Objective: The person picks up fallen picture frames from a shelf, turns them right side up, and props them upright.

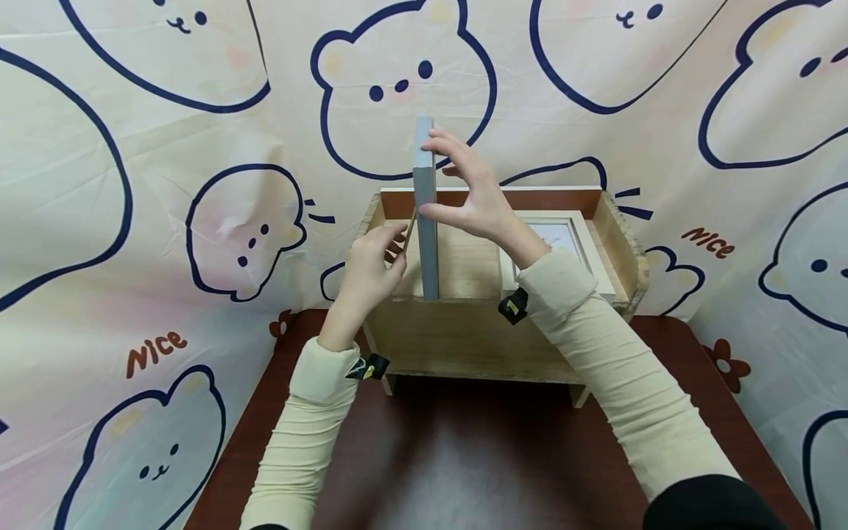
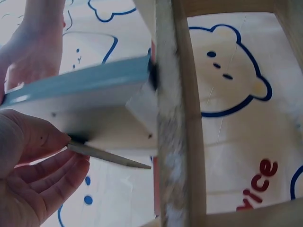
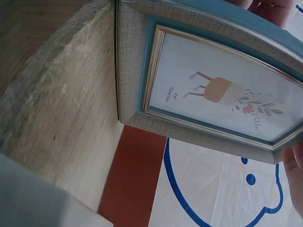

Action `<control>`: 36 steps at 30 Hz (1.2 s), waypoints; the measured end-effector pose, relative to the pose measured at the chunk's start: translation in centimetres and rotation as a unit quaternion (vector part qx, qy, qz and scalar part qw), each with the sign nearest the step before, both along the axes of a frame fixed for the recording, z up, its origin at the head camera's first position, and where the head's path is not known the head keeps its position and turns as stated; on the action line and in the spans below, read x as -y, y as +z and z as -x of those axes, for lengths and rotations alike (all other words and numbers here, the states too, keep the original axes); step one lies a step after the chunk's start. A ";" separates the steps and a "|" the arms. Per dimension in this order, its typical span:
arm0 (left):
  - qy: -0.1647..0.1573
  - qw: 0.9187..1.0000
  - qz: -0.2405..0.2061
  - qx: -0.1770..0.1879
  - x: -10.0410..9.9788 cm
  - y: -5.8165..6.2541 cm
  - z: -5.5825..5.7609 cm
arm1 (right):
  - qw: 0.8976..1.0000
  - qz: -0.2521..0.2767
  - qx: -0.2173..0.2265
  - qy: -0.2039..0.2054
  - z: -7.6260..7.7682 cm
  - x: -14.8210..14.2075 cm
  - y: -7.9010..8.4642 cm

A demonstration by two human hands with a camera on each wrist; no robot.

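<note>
A blue-sided picture frame [image 1: 426, 221] stands upright and edge-on on the wooden shelf [image 1: 464, 258]. Its front, in the right wrist view, shows a grey-beige border with gold trim around a picture [image 3: 222, 90] of a stool and flowers. My right hand [image 1: 473, 191] holds the frame, thumb on the near edge and fingertips by the top. Behind the frame, my left hand [image 1: 374, 265] pinches a thin support leg [image 2: 111, 157], which angles away from the pale back [image 2: 104, 113] in the left wrist view.
A second, cream picture frame [image 1: 586, 239] sits at the shelf's right, partly behind my right forearm. Raised wooden side panels [image 1: 623, 246] bound the shelf, which stands on a dark red-brown table [image 1: 477, 456]. A cartoon-print cloth [image 1: 265, 132] hangs behind.
</note>
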State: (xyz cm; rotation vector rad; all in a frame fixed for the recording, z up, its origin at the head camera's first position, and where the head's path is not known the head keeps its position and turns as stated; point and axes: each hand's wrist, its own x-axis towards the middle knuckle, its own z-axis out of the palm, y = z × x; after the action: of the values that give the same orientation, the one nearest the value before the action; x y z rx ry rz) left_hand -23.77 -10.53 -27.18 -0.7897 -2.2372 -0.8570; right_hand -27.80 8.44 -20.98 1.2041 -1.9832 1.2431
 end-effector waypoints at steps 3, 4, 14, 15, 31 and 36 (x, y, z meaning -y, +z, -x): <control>0.010 1.000 0.005 -0.005 0.8 0.4 0.0 | 1.000 -0.002 -0.004 0.005 0.0 0.2 0.1; 0.012 1.000 0.007 -0.007 1.0 0.5 0.0 | 1.000 -0.004 -0.004 0.006 0.0 0.3 0.2; 0.025 1.000 -0.002 0.008 2.6 0.5 0.1 | 0.999 -0.045 0.005 0.008 0.0 1.3 0.9; 0.027 1.000 -0.001 0.008 2.7 0.4 0.1 | 0.999 -0.050 0.007 0.007 0.0 1.5 1.0; 0.067 0.997 0.032 -0.021 2.9 -0.8 -0.4 | 0.989 -0.150 -0.008 0.008 0.3 3.1 2.7; 0.082 0.996 0.026 -0.027 2.8 -1.4 -0.5 | 0.982 -0.189 -0.007 0.011 0.4 3.5 3.3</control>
State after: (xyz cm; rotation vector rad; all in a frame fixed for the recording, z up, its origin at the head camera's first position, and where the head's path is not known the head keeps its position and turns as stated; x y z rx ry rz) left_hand -23.28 -13.36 -28.58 -0.6352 -2.2479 -0.6953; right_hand -28.17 4.90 -17.68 1.4079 -2.2692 0.8855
